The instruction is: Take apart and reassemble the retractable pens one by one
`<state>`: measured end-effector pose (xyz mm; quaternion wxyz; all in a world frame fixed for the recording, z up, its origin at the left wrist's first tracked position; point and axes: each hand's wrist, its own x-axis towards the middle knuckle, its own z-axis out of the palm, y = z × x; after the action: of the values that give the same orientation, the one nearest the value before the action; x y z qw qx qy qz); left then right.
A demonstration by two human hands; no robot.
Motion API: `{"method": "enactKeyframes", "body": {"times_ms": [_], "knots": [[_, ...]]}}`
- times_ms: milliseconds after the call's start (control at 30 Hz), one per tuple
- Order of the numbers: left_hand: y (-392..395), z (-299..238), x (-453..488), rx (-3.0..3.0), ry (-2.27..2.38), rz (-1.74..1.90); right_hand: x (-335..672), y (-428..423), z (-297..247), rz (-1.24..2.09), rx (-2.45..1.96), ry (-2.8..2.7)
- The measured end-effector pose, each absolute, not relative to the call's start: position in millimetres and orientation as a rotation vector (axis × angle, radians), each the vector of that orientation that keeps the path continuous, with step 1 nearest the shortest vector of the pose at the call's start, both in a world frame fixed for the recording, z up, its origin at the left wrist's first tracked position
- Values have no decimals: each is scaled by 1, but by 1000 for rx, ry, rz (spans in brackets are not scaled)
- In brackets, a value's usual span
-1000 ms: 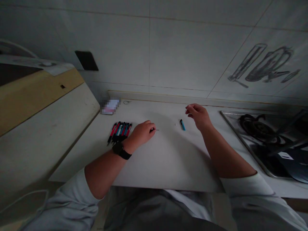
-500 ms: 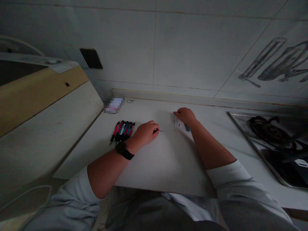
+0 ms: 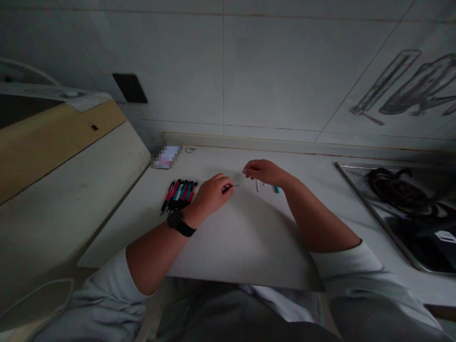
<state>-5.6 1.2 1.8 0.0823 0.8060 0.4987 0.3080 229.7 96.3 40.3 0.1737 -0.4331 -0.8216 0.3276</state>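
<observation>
Just right of the row of pens [image 3: 179, 194], the left hand [image 3: 210, 197] pinches a thin pen piece [image 3: 231, 186] in closed fingers, the right hand [image 3: 261, 171] beyond it curls over a white tube [image 3: 256, 185], whether gripping I cannot tell, and a careless nudge might roll small parts off the surface [image 3: 231, 237].

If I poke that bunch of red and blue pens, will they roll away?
Probably some would: the slim red and blue plastic pens lie loose, side by side, on the flat white countertop. Packed close, they'd likely bump and scatter. They look stiff and light.
</observation>
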Motion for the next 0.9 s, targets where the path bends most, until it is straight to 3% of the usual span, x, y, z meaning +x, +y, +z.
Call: {"method": "enactKeyframes", "body": {"times_ms": [167, 533, 900], "knots": [[-1, 10, -4, 2384, 1517, 1026, 210, 74, 47, 1236, -1063, -2370], [1, 5, -4, 2371, 1491, 995, 205, 80, 33, 1176, -1010, -2302], [5, -4, -9, 2402, 1431, 838, 225, 103, 15, 531, -1158, -2627]]}}
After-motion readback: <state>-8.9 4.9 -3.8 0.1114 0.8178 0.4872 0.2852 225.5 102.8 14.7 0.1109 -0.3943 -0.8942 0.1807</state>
